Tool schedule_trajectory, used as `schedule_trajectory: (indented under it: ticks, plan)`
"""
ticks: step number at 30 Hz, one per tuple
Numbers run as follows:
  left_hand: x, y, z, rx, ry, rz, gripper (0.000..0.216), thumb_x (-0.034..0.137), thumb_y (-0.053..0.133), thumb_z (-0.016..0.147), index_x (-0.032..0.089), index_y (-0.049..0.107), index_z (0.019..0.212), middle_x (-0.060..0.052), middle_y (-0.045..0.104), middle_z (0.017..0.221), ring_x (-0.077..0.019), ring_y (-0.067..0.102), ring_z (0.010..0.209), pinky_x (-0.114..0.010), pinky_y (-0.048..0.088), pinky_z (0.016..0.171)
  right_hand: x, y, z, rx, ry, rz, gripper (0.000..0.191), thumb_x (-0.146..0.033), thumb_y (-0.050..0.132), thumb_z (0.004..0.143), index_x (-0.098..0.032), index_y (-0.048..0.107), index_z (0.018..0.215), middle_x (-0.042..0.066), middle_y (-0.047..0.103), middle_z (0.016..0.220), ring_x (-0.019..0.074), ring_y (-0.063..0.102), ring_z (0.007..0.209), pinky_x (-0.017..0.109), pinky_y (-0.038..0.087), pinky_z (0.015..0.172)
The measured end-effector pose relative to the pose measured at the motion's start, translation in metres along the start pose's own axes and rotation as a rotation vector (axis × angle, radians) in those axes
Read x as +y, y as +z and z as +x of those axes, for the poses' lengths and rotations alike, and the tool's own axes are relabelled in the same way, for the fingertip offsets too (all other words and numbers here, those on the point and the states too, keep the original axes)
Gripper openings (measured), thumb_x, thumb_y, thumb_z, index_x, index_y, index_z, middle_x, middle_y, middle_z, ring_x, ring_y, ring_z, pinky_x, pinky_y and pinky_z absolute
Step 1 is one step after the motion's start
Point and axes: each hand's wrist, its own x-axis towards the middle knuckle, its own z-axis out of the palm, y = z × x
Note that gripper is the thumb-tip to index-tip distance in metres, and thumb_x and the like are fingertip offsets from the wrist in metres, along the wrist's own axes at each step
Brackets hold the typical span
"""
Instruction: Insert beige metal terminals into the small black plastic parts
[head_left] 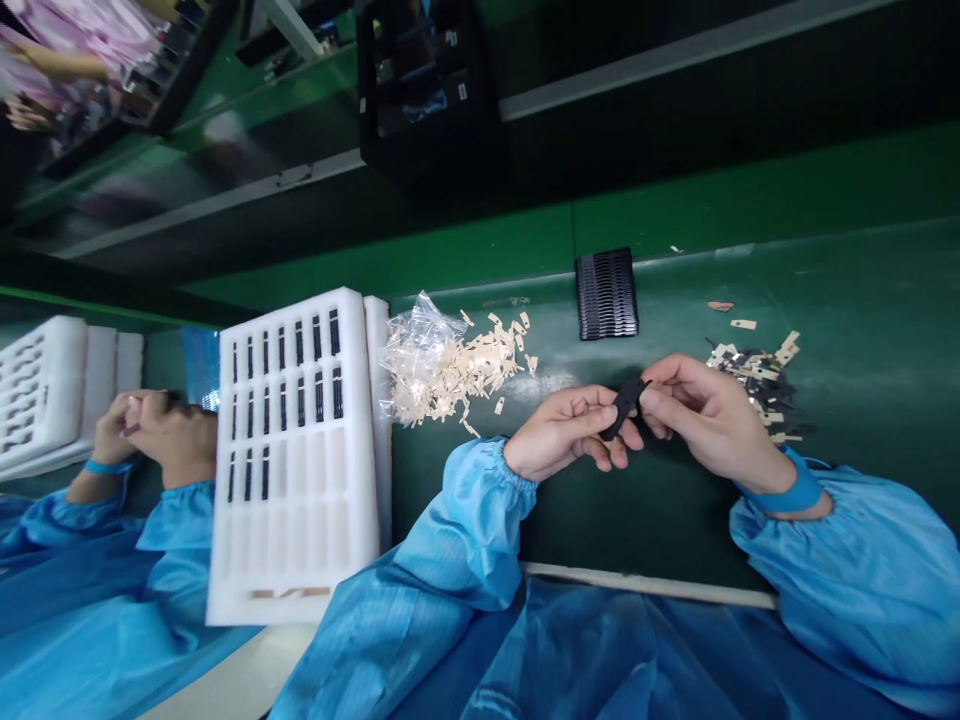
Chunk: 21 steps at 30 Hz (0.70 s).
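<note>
Between the thumb and fingers of my left hand (574, 428) is a small flat black part (624, 406), held tilted above the green bench. My right hand (694, 412) meets it at the upper end, thumb and forefinger pinched at its edge; whatever small piece may be in that pinch is hidden. Just beyond my hands stands a neat row of black parts (606, 294). To the right of my right hand lies a loose pile of cream and black pieces (761, 380). Left of my left hand, small cream tabs (480, 365) spill from a clear plastic bag (421, 345).
A white foam tray (296, 530) with black parts in some slots rests on another tray at the left. Beyond it, a co-worker's hands (161, 430) are beside more white trays (41, 390). A dark shelf with a black bin (427, 90) overhangs the back.
</note>
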Motion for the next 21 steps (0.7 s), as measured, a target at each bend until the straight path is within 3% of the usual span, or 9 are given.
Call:
schedule_trajectory:
  ticks: [8, 14, 18, 21]
  plan:
    - [-0.002, 0.002, 0.002, 0.014, 0.033, -0.004, 0.038, 0.044, 0.077, 0.088, 0.015, 0.057, 0.101, -0.004, 0.072, 0.080, -0.0127, 0.073, 0.064, -0.018, 0.058, 0.057, -0.002, 0.009, -0.001, 0.107, -0.029, -0.052, 0.032, -0.047, 0.080, 0.086, -0.022, 0.062, 0.096, -0.002, 0.064, 0.070, 0.0114, 0.059, 0.057, 0.022, 0.050, 0.053]
    - [0.000, 0.000, 0.000, -0.012, -0.027, -0.093, 0.038, 0.042, 0.078, 0.086, 0.014, 0.057, 0.099, -0.001, 0.069, 0.075, -0.0100, 0.070, 0.056, -0.013, 0.052, 0.049, 0.001, 0.001, -0.002, 0.025, -0.027, -0.056, 0.019, -0.039, 0.071, 0.095, -0.022, 0.064, 0.099, -0.001, 0.064, 0.073, 0.0117, 0.060, 0.060, 0.023, 0.050, 0.055]
    - [0.001, -0.002, 0.000, -0.006, -0.056, -0.102, 0.038, 0.042, 0.078, 0.085, 0.014, 0.057, 0.099, -0.001, 0.068, 0.074, -0.0097, 0.067, 0.052, -0.013, 0.049, 0.045, -0.004, -0.005, -0.001, 0.181, -0.139, -0.122, 0.012, -0.034, 0.071, 0.095, -0.023, 0.067, 0.095, 0.000, 0.064, 0.077, 0.0121, 0.058, 0.062, 0.025, 0.049, 0.058]
    - [0.002, -0.002, 0.000, 0.003, -0.073, -0.092, 0.039, 0.043, 0.079, 0.085, 0.014, 0.057, 0.100, -0.001, 0.067, 0.074, -0.0097, 0.067, 0.052, -0.014, 0.049, 0.046, -0.007, -0.004, 0.000, 0.214, -0.225, -0.136, 0.009, -0.032, 0.071, 0.094, -0.024, 0.067, 0.092, 0.002, 0.065, 0.085, 0.0138, 0.059, 0.068, 0.028, 0.050, 0.062]
